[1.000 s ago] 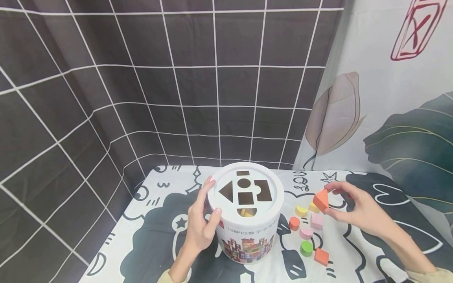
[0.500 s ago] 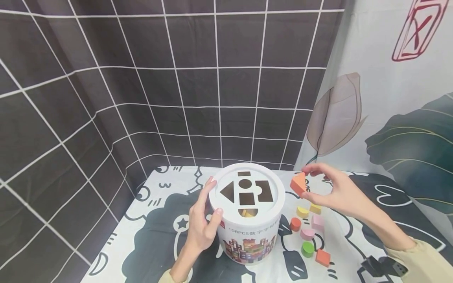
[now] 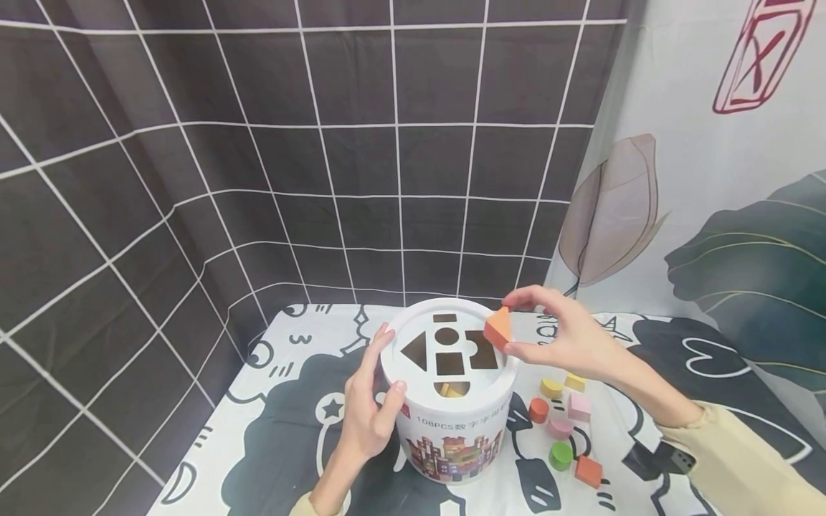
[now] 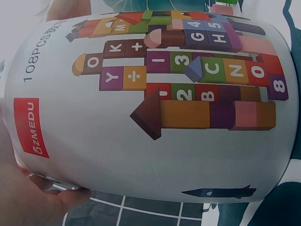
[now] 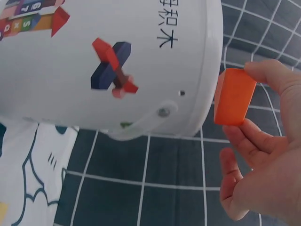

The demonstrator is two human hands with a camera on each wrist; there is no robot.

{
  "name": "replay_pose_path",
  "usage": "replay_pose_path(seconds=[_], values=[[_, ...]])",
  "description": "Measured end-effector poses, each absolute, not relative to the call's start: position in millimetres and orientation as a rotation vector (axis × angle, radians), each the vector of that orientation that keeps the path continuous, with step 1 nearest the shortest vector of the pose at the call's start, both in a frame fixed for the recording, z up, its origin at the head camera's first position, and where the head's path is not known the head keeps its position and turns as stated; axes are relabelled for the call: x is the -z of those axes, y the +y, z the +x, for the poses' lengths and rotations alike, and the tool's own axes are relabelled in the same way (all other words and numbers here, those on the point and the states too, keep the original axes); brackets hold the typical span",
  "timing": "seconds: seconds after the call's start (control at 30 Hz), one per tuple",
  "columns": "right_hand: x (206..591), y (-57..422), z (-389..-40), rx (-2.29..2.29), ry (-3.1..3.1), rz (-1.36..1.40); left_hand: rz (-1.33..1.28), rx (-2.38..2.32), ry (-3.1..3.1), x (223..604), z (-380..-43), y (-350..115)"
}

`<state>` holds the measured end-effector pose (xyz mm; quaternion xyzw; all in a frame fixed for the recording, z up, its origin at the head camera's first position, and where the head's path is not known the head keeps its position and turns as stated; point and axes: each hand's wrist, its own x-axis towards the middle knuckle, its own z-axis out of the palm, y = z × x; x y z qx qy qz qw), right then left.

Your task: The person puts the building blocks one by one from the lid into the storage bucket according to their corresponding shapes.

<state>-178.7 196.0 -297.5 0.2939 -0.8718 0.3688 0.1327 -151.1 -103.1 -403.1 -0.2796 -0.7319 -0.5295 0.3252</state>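
1. White printed bucket (image 3: 448,430) stands upright on a cloth (image 3: 290,401) with black cartoon patterns; wall shows a city of letter and number blocks.
2. White lid (image 3: 422,383) seated on top, cut with triangle, circle, square, small rectangle, notched and half-round openings.
3. Contents: yellow pieces (image 3: 453,391) visible through the half-round opening; other openings look dark.
4. Left hand (image 3: 371,412) rests against the bucket's rim, thumb and fingers spread apart.
5. Right hand (image 3: 568,333) pinches an orange triangular block (image 3: 497,329), fingers clamped on its edges.
6. Block: thick, smooth, plain-faced; located above the lid's right side, by the notched opening. Contact with lid: cannot tell.
7. Right of bucket, loose on cloth: yellow, pink, green and red-orange blocks (image 3: 589,471).
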Motion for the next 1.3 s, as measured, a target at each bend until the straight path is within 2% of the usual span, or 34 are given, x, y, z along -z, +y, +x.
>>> replay_pose_path(seconds=[0.77, 1.3], values=[[298, 132, -196, -1.136, -2.585, 0.985, -0.708, 1.381, -1.958, 400, -149, -102], [298, 109, -197, -1.125, -2.613, 1.034, -0.714, 1.382, -1.952, 401, -150, -103]])
